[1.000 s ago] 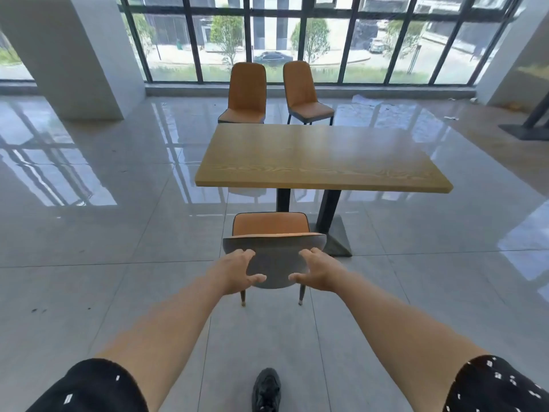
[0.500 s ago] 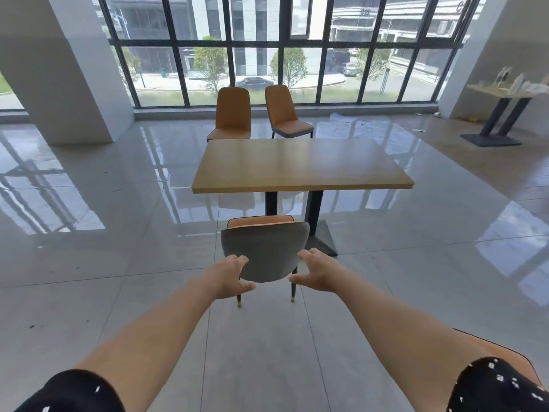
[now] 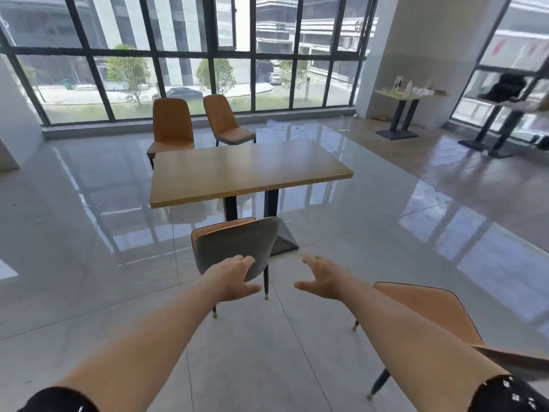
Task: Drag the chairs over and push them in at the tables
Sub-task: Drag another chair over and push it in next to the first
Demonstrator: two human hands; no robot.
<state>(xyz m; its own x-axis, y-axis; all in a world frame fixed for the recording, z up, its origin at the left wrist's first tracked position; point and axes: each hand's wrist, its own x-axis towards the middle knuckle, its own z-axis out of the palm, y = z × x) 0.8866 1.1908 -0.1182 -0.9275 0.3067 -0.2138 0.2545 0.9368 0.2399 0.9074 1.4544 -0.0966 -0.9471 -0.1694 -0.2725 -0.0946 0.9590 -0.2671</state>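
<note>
Chair [image 3: 234, 242] just short of the counter [image 3: 246, 173] edge.
My left hand [image 3: 233, 278] fingers spread at its back; right hand [image 3: 322, 278] open over floor [image 3: 297, 340].

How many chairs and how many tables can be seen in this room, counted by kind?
Chairs: 4
Tables: 3
Total: 7

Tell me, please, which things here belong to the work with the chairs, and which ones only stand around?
For the job: near table; grey-backed chair before it; chair at lower right; far left chair; far right chair; left hand and right hand, both open.
Only standing around: side table by the pillar; black bag on a second side table.
</note>
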